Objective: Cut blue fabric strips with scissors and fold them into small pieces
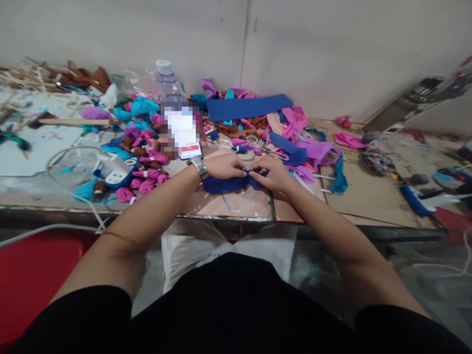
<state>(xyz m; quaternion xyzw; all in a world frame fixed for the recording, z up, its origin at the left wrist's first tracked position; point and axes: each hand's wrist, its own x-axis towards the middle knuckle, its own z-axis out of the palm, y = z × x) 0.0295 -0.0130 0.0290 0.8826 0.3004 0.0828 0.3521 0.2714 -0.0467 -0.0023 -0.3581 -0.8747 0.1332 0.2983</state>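
A dark blue cloth strip (225, 185) lies near the table's front edge, pinched between my two hands. My left hand (225, 166), with a metal watch at the wrist, is closed on the strip from the left. Close against it, my right hand (272, 172) holds the strip with thumb and fingers together. The fingertips nearly meet over the cloth. Behind my hands lie a roll of tape (247, 155) and scissors (275, 153). Two more blue cloth pieces, a long one (249, 107) and a folded one (287, 148), rest on the coloured scraps.
A phone (182, 130) stands left of centre before a plastic bottle (171, 83). Pink and brown cloth bundles (147, 184) surround a blue-white power strip (120, 172) with a cable. A hammer (73, 121) lies at left. Cardboard (368, 194) and a dark bundle (378, 158) are at right.
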